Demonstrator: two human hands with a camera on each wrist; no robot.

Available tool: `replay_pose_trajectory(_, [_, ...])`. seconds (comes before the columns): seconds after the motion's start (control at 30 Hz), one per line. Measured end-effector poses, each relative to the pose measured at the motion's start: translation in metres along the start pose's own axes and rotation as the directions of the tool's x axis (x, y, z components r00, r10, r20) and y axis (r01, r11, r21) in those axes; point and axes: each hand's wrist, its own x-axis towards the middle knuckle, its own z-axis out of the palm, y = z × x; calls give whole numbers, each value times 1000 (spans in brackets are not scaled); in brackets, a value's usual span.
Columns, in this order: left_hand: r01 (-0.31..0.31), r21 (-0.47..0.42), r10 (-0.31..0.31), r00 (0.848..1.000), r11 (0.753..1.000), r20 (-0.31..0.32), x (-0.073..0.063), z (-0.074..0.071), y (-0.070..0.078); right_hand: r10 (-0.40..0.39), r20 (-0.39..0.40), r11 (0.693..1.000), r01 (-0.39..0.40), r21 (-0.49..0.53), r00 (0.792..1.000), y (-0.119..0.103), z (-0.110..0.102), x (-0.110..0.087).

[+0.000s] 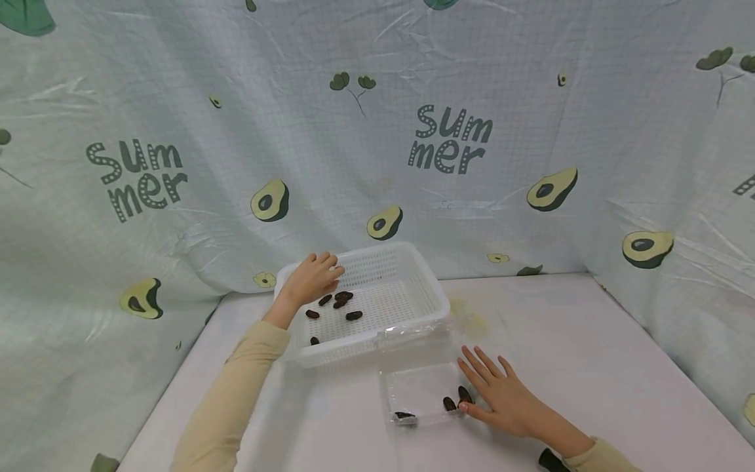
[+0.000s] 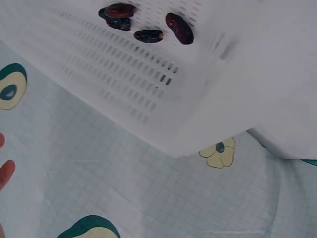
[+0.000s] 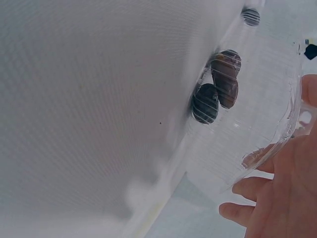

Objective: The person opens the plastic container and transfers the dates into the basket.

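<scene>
My left hand (image 1: pixel 315 278) is raised over the left part of a white perforated basket (image 1: pixel 421 288), its fingers loosely bent. Nothing shows between them, and only the fingertips (image 2: pixel 6 173) enter the left wrist view. Several dark brown dates (image 1: pixel 354 316) lie scattered on the basket floor; some of these dates (image 2: pixel 179 28) appear close up in the left wrist view. With fingers spread and fairly straight, my right hand (image 1: pixel 507 400) rests against the right side of a clear plastic box (image 1: pixel 415 387). Inside the box, a few dates (image 3: pixel 205 103) sit along its near side.
The clear box's raised lid (image 1: pixel 415 337) stands close to the basket's front wall. A white-covered table (image 1: pixel 590 367) extends to the right. Behind it hangs a sheet (image 1: pixel 330 157) printed with avocados. Near my right sleeve lies a small black object (image 1: pixel 551 460), partly hidden.
</scene>
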Motion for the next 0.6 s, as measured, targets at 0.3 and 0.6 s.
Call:
replay_pose_trajectory(0.3, [-72, -82, 54, 978, 994, -199, -1, -41, 22, -17, -18, 1000, 17, 4, 1000, 1, 3, 0])
replay_pose_trajectory(0.6, [-182, -102, 144, 943, 978, -301, -10, -82, 58, -12, -1, 1000, 12, 25, 1000, 0, 0, 0])
